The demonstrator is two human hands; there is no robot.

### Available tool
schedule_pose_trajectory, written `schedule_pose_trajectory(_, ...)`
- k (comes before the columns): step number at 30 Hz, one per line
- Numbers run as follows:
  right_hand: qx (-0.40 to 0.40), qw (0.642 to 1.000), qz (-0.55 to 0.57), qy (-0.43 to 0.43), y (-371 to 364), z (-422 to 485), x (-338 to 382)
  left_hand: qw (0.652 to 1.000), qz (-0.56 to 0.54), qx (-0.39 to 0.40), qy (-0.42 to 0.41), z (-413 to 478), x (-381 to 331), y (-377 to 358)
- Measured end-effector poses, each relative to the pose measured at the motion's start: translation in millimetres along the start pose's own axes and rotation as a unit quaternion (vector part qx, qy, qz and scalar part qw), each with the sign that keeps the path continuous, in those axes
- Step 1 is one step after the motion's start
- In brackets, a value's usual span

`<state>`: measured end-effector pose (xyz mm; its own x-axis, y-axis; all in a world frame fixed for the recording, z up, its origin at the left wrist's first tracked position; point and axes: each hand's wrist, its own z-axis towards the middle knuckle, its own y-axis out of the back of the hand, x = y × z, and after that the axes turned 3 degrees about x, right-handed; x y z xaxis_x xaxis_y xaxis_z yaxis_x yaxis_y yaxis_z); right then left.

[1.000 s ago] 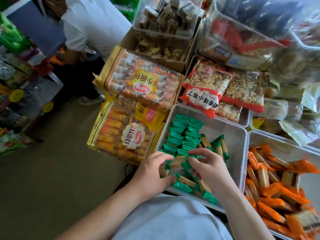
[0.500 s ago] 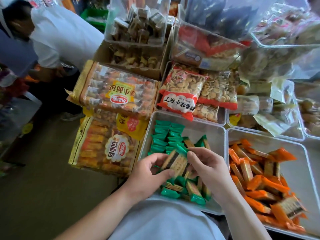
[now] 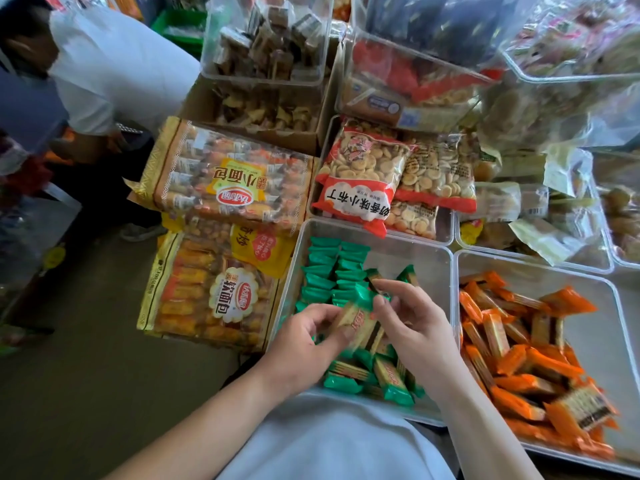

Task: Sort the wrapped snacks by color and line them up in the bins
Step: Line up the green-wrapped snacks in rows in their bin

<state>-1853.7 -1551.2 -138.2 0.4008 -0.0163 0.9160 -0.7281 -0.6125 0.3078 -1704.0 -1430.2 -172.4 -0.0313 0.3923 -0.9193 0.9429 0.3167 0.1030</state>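
Though green rows (image 3: 332, 268) fill the green bin's (image 3: 445, 268) far corner, the left hand (image 3: 304, 344) pinches another green snack (image 3: 356, 318) above it, the right hand (image 3: 415, 327) apparently nipping its end; loose green ones (image 3: 391, 375) and orange snacks (image 3: 519, 362) remain.

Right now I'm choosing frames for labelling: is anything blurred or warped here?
Head view: the green-wrapped snack bar between left hand and right hand is motion-blurred; the wide-angle lens bows the clear plastic bin; far upper-right bags look hazy.
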Motion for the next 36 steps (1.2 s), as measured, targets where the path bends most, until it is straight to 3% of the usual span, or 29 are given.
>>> schedule_pose_trajectory(4, 0.063, 0.996, 0.056, -0.039, 8.7, 2.0, -4.6, 0.994, -0.092, 0.035, 0.054, -4.0, 0.1, -2.5)
schedule_pose_trajectory(8, 0.095, 0.985, 0.117, -0.081, 13.8, 0.0, -4.3, 0.992, -0.1, 0.05, 0.057, -1.6, 0.1, -5.0)
schedule_pose_trajectory(10, 0.044, 0.99, 0.095, -0.091, 16.4, -1.9, -10.8, 0.997, -0.037, 0.035, 0.053, 4.7, 10.0, -4.8)
schedule_pose_trajectory(12, -0.029, 0.993, 0.053, -0.097, 22.5, -5.7, -21.4, 0.99, 0.121, 0.033, 0.06, 12.1, 24.8, -3.9)
schedule_pose_trajectory(15, -0.085, 0.988, 0.047, -0.118, 32.3, -17.3, -35.9, 0.93, 0.331, 0.131, 0.091, 19.8, 40.0, -17.0)
schedule_pose_trajectory(20, -0.113, 0.981, 0.075, -0.142, 40.1, -45.9, -46.8, 0.886, 0.388, 0.198, 0.155, 30.1, 41.2, -40.6)
schedule_pose_trajectory(25, -0.131, 0.973, 0.095, -0.163, 42.1, -57.8, -54.9, 0.855, 0.454, 0.218, 0.122, 32.1, 34.3, -37.0)
schedule_pose_trajectory(31, -0.124, 0.979, 0.066, -0.146, 34.2, -43.8, -50.2, 0.878, 0.42, 0.199, 0.113, 22.0, 22.6, -23.0)
schedule_pose_trajectory(36, -0.108, 0.984, 0.07, -0.124, 33.7, -28.3, -40.5, 0.942, 0.301, 0.118, 0.094, 8.7, 4.8, -1.5)
